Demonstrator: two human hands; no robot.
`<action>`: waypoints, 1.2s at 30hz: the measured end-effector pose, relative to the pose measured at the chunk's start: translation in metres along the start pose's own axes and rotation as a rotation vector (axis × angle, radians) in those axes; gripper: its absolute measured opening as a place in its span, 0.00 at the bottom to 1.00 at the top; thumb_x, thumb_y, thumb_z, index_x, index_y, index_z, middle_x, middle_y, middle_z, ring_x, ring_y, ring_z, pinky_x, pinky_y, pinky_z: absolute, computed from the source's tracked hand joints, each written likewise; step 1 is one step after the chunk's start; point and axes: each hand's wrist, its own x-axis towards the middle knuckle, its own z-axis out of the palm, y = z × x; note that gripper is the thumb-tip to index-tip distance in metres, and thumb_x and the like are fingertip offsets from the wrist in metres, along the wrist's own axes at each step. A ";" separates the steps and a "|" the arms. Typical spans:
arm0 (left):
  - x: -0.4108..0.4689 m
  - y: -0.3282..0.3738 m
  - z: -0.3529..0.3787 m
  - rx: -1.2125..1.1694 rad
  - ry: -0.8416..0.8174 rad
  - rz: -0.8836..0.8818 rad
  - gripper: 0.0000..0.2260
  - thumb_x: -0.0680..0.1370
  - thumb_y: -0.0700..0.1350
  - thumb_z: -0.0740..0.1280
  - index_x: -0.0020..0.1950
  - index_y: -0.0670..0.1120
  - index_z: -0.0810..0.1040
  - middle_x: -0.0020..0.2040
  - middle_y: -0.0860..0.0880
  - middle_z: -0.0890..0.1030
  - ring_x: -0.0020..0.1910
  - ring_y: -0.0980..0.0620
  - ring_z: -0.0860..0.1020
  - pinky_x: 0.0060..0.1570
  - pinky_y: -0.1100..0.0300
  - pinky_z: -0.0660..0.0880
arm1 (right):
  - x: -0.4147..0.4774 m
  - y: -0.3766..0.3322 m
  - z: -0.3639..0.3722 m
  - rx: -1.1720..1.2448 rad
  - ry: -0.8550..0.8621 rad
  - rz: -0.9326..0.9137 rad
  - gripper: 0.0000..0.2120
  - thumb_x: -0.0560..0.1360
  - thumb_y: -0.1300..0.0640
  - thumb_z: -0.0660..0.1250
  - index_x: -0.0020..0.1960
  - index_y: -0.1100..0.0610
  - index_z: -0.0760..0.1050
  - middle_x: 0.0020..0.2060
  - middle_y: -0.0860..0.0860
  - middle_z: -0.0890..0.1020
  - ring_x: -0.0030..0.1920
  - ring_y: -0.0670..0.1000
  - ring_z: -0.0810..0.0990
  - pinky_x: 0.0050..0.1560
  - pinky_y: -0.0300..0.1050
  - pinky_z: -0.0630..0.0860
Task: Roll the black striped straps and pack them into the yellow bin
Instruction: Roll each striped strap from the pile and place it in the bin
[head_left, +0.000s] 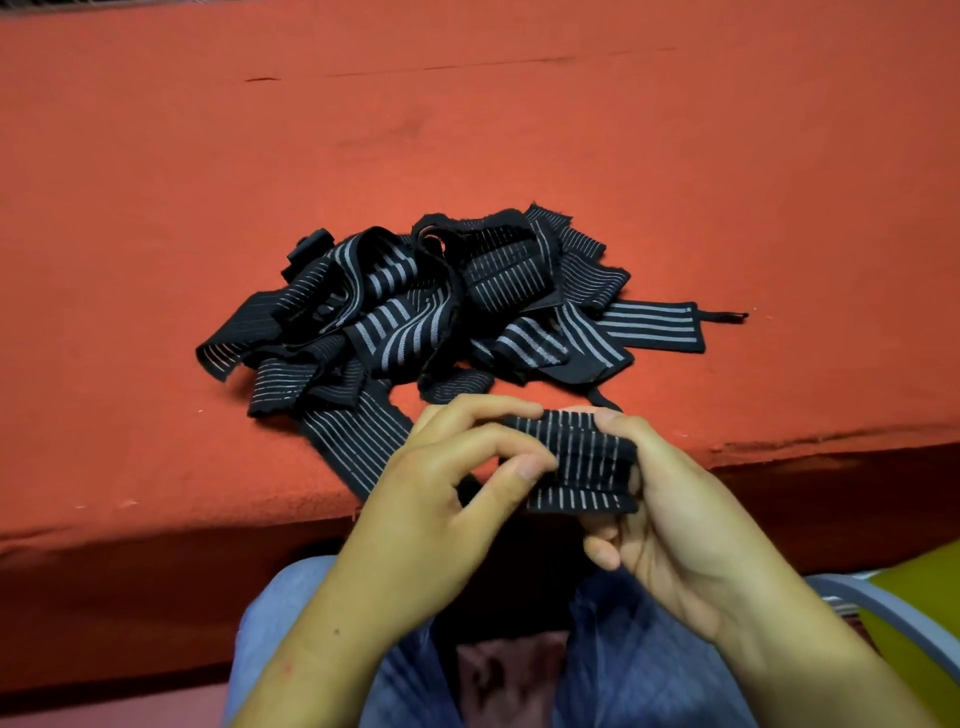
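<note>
The half-rolled strap (576, 457) sits at lower centre of the frame. The left hand (447, 504) pinches one end and the right hand (675, 519) wraps the other, each grip closed on it. Its tail trails toward the pile of straps (415, 312) on the red tabletop (156, 208). Rolling looks midway; next comes winding in the tail, then the yellow bin (919, 592), lower right.

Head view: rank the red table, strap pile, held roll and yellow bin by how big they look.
1. red table
2. strap pile
3. held roll and yellow bin: about alike as seen. The bin is mostly cut off at the frame edge and the roll is nearer the camera, so they are unranked.
</note>
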 end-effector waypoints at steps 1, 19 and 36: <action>0.000 -0.001 0.001 0.019 0.016 0.005 0.05 0.79 0.50 0.71 0.53 0.58 0.83 0.64 0.62 0.78 0.68 0.52 0.74 0.65 0.61 0.69 | 0.000 0.001 0.000 -0.006 -0.010 -0.004 0.17 0.84 0.51 0.59 0.59 0.60 0.83 0.37 0.56 0.79 0.27 0.48 0.73 0.20 0.40 0.65; 0.001 -0.007 0.005 0.136 0.124 0.144 0.09 0.78 0.53 0.73 0.57 0.56 0.86 0.61 0.62 0.82 0.62 0.52 0.78 0.64 0.62 0.71 | 0.000 0.006 -0.001 -0.017 -0.041 0.030 0.20 0.84 0.50 0.61 0.58 0.66 0.81 0.36 0.59 0.78 0.25 0.49 0.74 0.18 0.39 0.64; 0.008 0.002 -0.005 -0.123 0.247 -0.104 0.05 0.76 0.47 0.75 0.49 0.57 0.84 0.47 0.62 0.85 0.49 0.60 0.84 0.50 0.67 0.76 | -0.006 0.012 -0.001 -0.180 -0.236 -0.043 0.14 0.83 0.58 0.58 0.54 0.59 0.82 0.38 0.59 0.76 0.27 0.55 0.75 0.24 0.45 0.68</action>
